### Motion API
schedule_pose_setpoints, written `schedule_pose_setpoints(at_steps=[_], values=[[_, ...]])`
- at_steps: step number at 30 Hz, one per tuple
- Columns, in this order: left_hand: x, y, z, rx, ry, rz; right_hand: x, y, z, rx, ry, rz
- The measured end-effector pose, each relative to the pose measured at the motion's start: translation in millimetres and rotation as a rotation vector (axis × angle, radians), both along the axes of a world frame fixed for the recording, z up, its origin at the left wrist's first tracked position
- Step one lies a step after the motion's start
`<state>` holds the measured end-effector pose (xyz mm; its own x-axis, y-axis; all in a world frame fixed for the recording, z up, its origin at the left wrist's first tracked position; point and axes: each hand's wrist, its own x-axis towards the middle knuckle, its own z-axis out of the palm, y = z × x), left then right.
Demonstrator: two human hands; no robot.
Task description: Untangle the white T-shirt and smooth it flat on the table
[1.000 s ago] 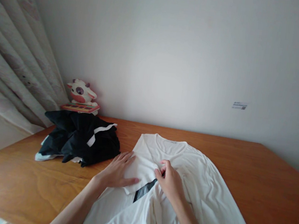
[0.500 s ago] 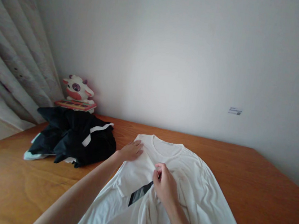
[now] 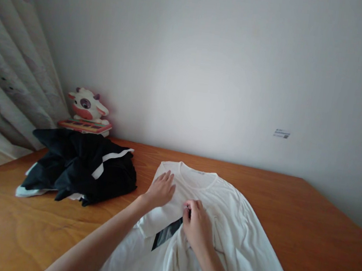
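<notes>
White long-sleeve shirt (image 3: 223,220) spread face-up mid-table (image 3: 306,212), left side folded inward, dark strip (image 3: 166,233) showing. Left hand (image 3: 161,190) flat, fingers spread on shoulder. Right hand (image 3: 196,225) pinching fold edge. Hem cut off below.

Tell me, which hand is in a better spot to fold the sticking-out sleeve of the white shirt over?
Probably the right hand: it pinches the white shirt mid-chest, nearer the spread sleeve. The left hand lies flat on the far shoulder.
</notes>
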<state>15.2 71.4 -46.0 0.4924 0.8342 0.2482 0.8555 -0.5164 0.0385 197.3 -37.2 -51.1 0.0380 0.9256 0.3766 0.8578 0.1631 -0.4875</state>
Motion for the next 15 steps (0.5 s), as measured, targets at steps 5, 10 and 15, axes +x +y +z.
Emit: schedule_pose_setpoints(at_steps=[5,10,15], values=[[9,-36,-12.1,-0.017,-0.010,0.024,0,-1,1.1,0.013,0.022,0.006],[13,-44,2.9,-0.046,0.044,0.095,-2,-1,3.2,0.019,0.042,0.000],[13,-56,-3.9,0.023,0.046,0.103,-2,-1,2.3,0.064,0.099,-0.001]])
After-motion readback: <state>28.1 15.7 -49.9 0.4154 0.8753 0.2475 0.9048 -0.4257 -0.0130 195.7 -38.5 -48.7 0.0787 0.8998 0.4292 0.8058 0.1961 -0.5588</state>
